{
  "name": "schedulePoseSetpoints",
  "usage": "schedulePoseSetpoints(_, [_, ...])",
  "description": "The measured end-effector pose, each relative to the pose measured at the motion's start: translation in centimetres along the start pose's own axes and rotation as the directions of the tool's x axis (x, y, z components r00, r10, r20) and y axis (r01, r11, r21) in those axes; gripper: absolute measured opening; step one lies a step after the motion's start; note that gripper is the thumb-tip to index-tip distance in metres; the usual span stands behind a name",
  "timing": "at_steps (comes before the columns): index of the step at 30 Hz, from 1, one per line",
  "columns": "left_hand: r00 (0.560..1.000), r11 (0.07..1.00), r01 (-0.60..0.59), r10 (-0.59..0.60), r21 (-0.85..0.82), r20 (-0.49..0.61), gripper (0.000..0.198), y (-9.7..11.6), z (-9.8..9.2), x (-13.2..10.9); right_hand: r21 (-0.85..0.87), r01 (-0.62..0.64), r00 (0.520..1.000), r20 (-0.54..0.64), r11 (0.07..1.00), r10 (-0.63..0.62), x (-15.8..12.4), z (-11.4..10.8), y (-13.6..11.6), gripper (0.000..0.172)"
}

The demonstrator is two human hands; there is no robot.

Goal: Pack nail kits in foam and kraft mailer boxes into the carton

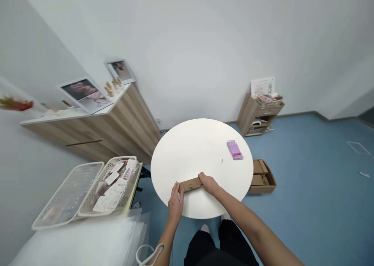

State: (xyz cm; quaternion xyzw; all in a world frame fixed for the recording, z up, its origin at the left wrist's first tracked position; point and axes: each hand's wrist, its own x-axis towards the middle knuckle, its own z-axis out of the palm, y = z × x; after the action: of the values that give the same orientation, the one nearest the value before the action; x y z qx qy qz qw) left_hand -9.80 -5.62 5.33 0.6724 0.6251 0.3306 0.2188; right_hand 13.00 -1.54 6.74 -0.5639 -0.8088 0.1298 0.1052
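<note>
Evidently, we have both hands on a narrow cardboard box, which is over the near part of a round white table, slightly left of its middle. We see it slanting a little, its right end farther from us than its left; whether its whole underside touches the tabletop we cannot tell. Our left hand cups the left end, fingers nearly straight and thumb set apart from them at the near corner, so that the end sits in a loose hold between them. Our right hand has its fingers bent in around the opposite end, closed on the cardboard.

Toward the right of the tabletop, well apart from our hands, we see a purple rectangular item, blurred into coarse blocks, and nearer to us a tiny dark object too small to identify. Just beyond the table's right edge, an open carton stands on the blue floor with more brown boxes inside. On our left we have two white plastic baskets side by side: a perforated basket holding white packets, and a second basket farther left. A white cord loop shows by our left forearm.
</note>
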Motion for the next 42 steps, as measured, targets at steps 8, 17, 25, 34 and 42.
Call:
schedulePoseSetpoints(8, [0.725,0.586,0.662,-0.345,-0.467,0.596,0.053,9.5,4.7,3.5,0.029,-0.185,0.963,-0.195,0.982,0.187,-9.4,-6.3,6.3,0.038])
schedulePoseSetpoints(17, [0.732,0.712,0.488,-0.02,-0.504,0.681,0.057,24.7,20.0,0.5,0.346,-0.447,0.728,-0.395,0.825,0.56,-25.3,-10.1,20.2,0.068])
schedulePoseSetpoints(25, [0.718,0.711,0.494,-0.009,-0.501,0.696,0.062,34.9,36.9,-6.5,0.895,-0.421,0.449,0.06,0.151,0.891,-35.8,-11.7,36.7,0.048])
schedulePoseSetpoints(34, [0.568,0.8,0.582,-0.271,-0.147,0.777,0.051,33.9,50.2,-8.2,0.844,-0.524,0.371,0.352,-0.119,0.859,-39.0,-4.8,47.6,0.06])
schedulePoseSetpoints(42, [0.572,0.954,0.282,-0.254,0.103,0.78,0.042,25.7,64.7,-4.6,0.711,-0.696,0.256,0.112,0.102,0.96,-37.9,8.2,63.1,0.056])
